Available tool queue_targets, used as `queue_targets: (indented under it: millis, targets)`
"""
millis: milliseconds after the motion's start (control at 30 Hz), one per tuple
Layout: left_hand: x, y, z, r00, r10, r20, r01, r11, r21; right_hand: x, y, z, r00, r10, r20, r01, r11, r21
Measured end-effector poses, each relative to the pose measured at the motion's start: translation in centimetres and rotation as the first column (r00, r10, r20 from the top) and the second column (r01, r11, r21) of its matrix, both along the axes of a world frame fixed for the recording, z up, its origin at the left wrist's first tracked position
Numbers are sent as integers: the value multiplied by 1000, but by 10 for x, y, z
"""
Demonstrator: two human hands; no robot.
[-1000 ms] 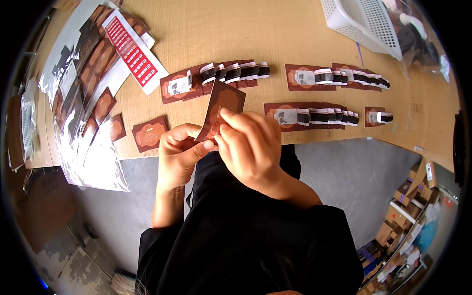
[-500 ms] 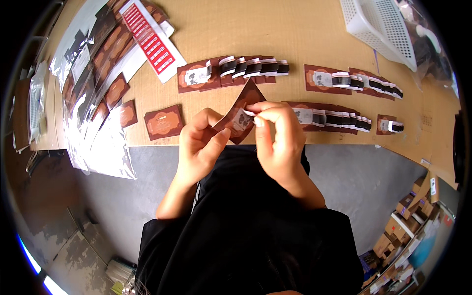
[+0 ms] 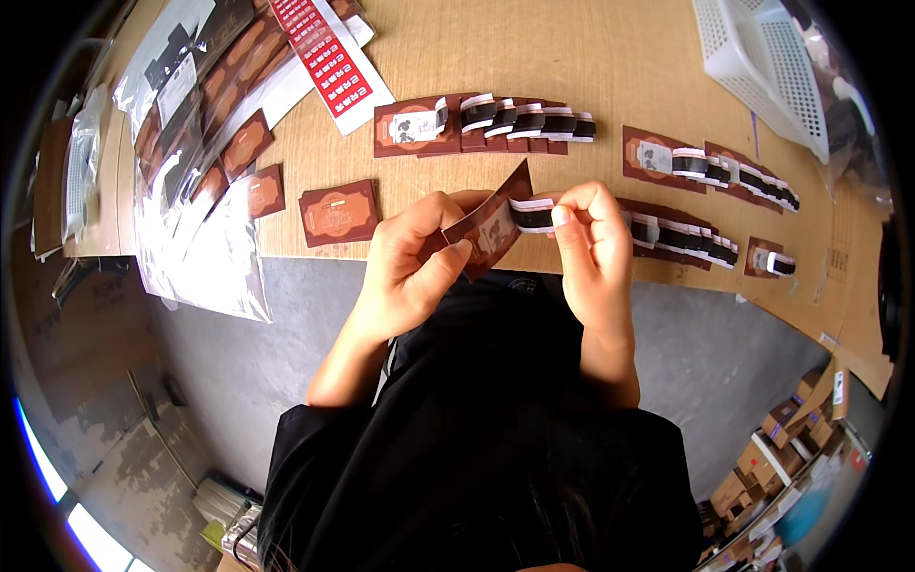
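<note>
Above the table's near edge, my left hand (image 3: 405, 276) holds a dark brown printed card (image 3: 473, 230), its thumb on the near side and fingers behind. The card is bent and tilted, with a pale label bearing a grey picture on its face. A curled black-and-white strip (image 3: 532, 217) extends from the label. My right hand (image 3: 600, 257) pinches the strip's free end between thumb and fingertips. Just left of my left hand lies a small stack of brown cards (image 3: 338, 214). Beyond my hands is a row of overlapping cards (image 3: 416, 145) with similar curled strips.
More strip-bearing cards lie at right in an upper row (image 3: 658, 160), a lower row (image 3: 667, 252) and a single card (image 3: 759, 259). A clear plastic bag (image 3: 205, 272) overhangs the table edge at left, near a red-and-white sheet (image 3: 329, 67). A white perforated basket (image 3: 762, 91) stands far right.
My right hand has drawn away to the right, pulling the strip out from the card into a longer black-and-white curl. My left hand keeps its hold. The view has shifted slightly.
</note>
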State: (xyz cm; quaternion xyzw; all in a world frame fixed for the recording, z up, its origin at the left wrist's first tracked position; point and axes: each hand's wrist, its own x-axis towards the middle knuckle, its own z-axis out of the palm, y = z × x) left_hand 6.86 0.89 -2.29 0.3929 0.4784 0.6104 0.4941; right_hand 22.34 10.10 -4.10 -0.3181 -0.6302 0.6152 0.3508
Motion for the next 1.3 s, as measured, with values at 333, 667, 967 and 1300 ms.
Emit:
queue_targets:
  millis: [333,667,967,1300]
  targets:
    - [-10,-8,-4,1000,-2,27,3,999,-33,3,-4,-9,999,-35,-42,32,998,-61]
    - [-13,-10,-13,996,31,80,-26,997,-66,6,-12,-8,982,-184,-41,186,981,52]
    - [-19,-15,-25,983,-54,177,68,995,-73,22,-30,-12,983,-185,-6,183,962,203]
    - [-9,-14,-31,961,-17,276,60,987,-148,36,-37,-18,985,-164,-43,165,986,21]
